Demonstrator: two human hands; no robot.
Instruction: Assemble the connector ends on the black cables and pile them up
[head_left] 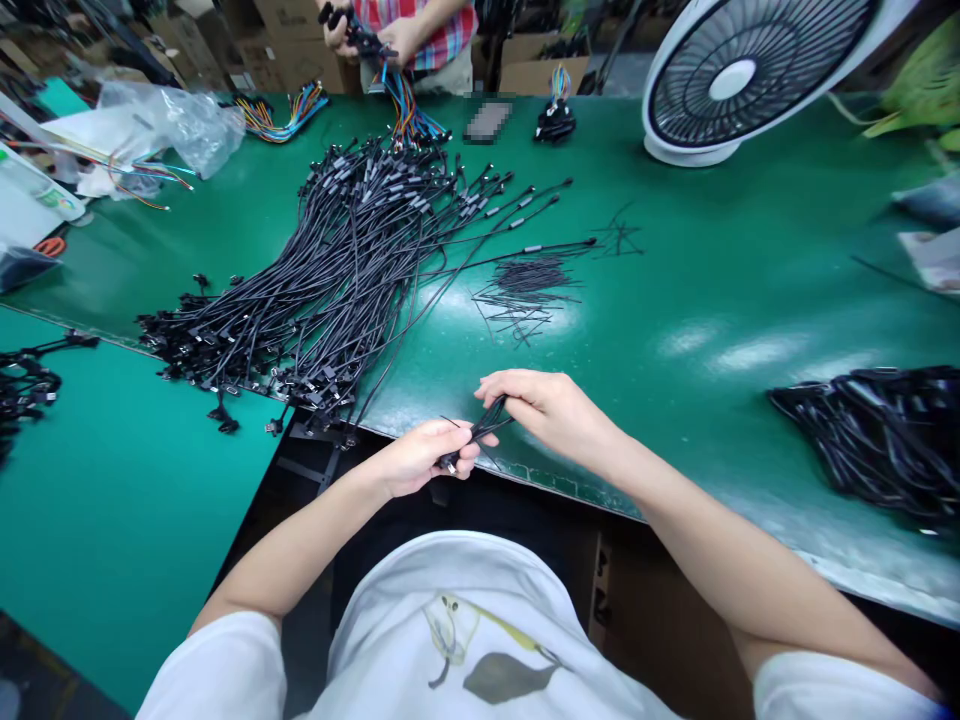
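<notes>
Near the front edge of the green table, my left hand (431,455) is closed around a black cable (487,422) folded into a small bundle, with a metal-tipped plug showing below the fingers. A thin black tie sticks out on both sides of that bundle. My right hand (536,400) grips the other end of the folded cable between thumb and fingers. Beyond my hands lies a small pile of thin black twist ties (532,275). Left of it spreads a large heap of straight black cables (352,250), their plugs hanging over the table edge.
Finished-looking folded black cable bundles (877,440) are piled at the right. A white fan (731,80) stands at the back right. Across the table (690,270), a co-worker's hands (401,38) hold dark connectors with coloured wires. Clear plastic bags (180,125) lie at the back left.
</notes>
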